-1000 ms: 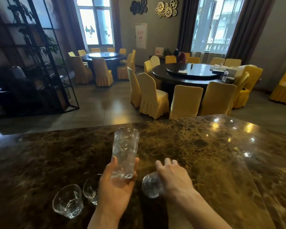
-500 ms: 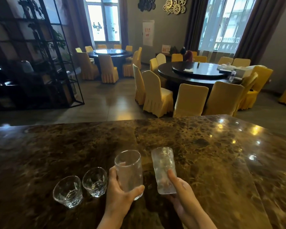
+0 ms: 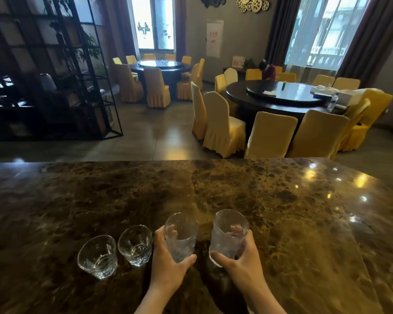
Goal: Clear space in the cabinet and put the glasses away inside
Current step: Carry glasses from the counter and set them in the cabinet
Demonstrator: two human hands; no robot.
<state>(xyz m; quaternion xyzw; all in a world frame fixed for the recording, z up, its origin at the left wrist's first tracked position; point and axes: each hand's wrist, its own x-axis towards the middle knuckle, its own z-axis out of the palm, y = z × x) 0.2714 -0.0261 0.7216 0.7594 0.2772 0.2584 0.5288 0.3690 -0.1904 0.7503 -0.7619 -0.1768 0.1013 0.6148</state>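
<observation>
Both tall glasses upright now, mouths up, where a moment ago the right one was tipped over and mouth-down. Left hand (image 3: 168, 266) wrapped round the left highball glass (image 3: 180, 236), right hand (image 3: 241, 261) gripping the right highball glass (image 3: 229, 234), both low over the marble counter (image 3: 281, 211); can't tell if the bases touch it. Two short tumblers (image 3: 98, 257) (image 3: 135, 244) stand free just left of them. No cabinet in view, so probably lined up ready to carry; putting away not started
</observation>
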